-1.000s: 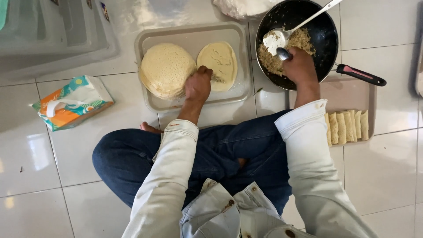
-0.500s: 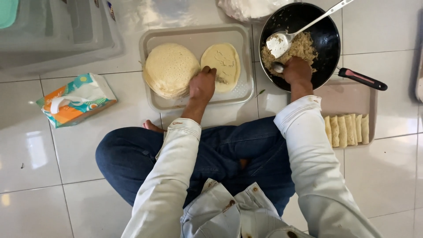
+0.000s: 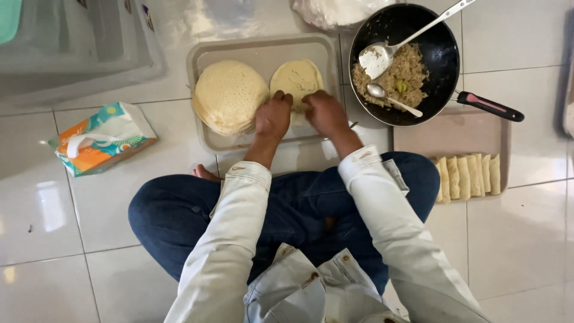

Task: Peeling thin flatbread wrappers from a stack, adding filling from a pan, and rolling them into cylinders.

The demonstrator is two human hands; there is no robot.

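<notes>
Floor layout around the tray (image 3: 203, 66).
On the tray: stack (image 3: 230, 96) at left, single wrapper (image 3: 297, 76) at right, left hand (image 3: 273, 116) and right hand (image 3: 323, 111) on the wrapper's near edge. Right of the tray: pan (image 3: 445, 54) holding filling (image 3: 406, 75), ladle (image 3: 375, 58) and spoon (image 3: 388, 97). Right of the tray and nearer, below the pan: second tray (image 3: 460, 134) with rolls (image 3: 467, 175) in a row. Left of the tray: tissue pack (image 3: 101, 139). Behind it, at far left: bin (image 3: 72, 48).

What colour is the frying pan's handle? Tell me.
The frying pan's handle is black with a pink-red stripe, seen in the head view.
</notes>
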